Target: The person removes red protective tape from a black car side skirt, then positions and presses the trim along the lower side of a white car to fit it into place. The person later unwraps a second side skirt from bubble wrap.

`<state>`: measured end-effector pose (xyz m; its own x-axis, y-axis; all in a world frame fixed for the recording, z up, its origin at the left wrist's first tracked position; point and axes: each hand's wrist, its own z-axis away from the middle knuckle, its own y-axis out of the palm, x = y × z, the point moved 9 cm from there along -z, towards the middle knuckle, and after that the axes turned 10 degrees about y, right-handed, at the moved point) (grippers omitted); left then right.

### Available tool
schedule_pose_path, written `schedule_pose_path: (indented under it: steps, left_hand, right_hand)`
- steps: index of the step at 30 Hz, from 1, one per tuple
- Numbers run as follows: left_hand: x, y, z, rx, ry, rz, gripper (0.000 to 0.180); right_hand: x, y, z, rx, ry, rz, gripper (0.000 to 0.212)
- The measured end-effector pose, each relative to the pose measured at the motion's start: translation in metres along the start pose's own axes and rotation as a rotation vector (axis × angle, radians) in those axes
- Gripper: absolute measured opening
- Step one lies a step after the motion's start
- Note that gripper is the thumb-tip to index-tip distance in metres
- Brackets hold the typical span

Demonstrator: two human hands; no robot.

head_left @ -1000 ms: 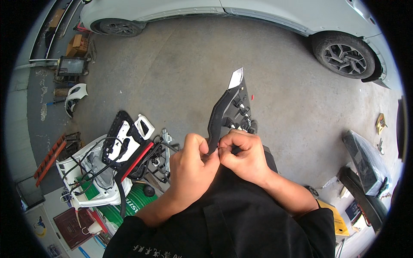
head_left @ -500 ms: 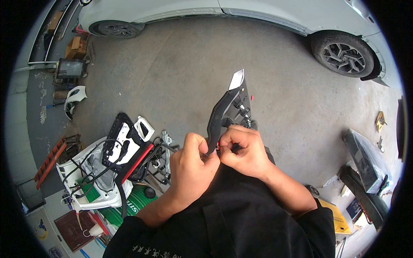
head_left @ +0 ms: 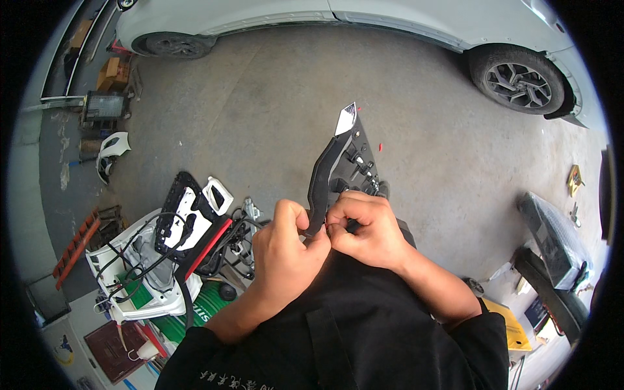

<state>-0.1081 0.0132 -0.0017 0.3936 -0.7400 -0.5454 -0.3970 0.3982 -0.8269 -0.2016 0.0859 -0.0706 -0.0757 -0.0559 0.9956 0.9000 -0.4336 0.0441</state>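
The black trim part point(head_left: 318, 182) is now shifted slightly leftward, before the torso point(head_left: 370, 299). The left hand point(head_left: 283, 257) pinches its near end; the right hand's point(head_left: 368, 234) grip is closed beside it, contents hidden.

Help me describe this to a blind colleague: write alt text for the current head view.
A person's left hand pinches the near end of a long dark panel with a white tip, the right hand curled close beside it. Beyond, a pale car stands on a grey floor; loose parts are heaped at left.
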Motion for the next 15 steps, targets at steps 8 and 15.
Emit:
schedule_pose_path:
  steps: [8, 15]
  left_hand:
    - [0.004, 0.001, 0.000, 0.003, -0.027, 0.065, 0.027]
    - [0.007, 0.003, 0.000, -0.009, -0.032, 0.097, 0.028]
  right_hand:
    - [-0.001, -0.002, -0.004, -0.025, -0.003, 0.066, 0.007]
    - [0.007, -0.006, 0.002, -0.046, -0.003, 0.107, 0.009]
